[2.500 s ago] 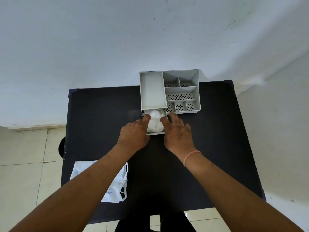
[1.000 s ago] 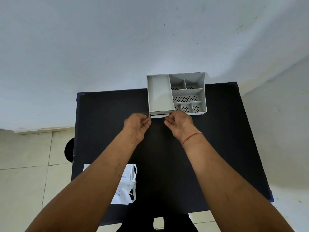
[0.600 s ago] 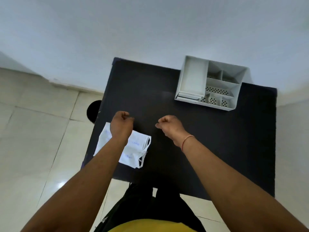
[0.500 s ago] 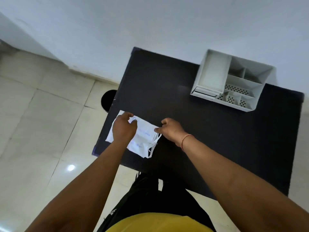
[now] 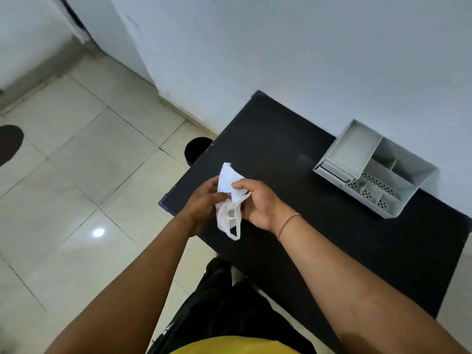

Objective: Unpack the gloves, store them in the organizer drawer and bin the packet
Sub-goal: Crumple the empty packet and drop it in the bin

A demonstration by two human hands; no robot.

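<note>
The white plastic packet (image 5: 229,200) is lifted off the table and crumpled between both hands, its torn end dangling below them. My left hand (image 5: 201,200) grips it from the left, and my right hand (image 5: 258,203) pinches its upper part from the right. The grey organizer (image 5: 375,172) stands at the back right of the black table (image 5: 293,154), with its drawer (image 5: 332,172) pushed in. The gloves are hidden from view.
A black round bin (image 5: 196,149) stands on the tiled floor just beyond the table's left edge, against the wall. A dark round patch (image 5: 9,144) lies on the floor at the far left. The white wall runs behind the table.
The drawer with the gloves was pushed shut. Both hands then came back to the packet at the table's left front and picked it up, bunching it. My view has swung left.
</note>
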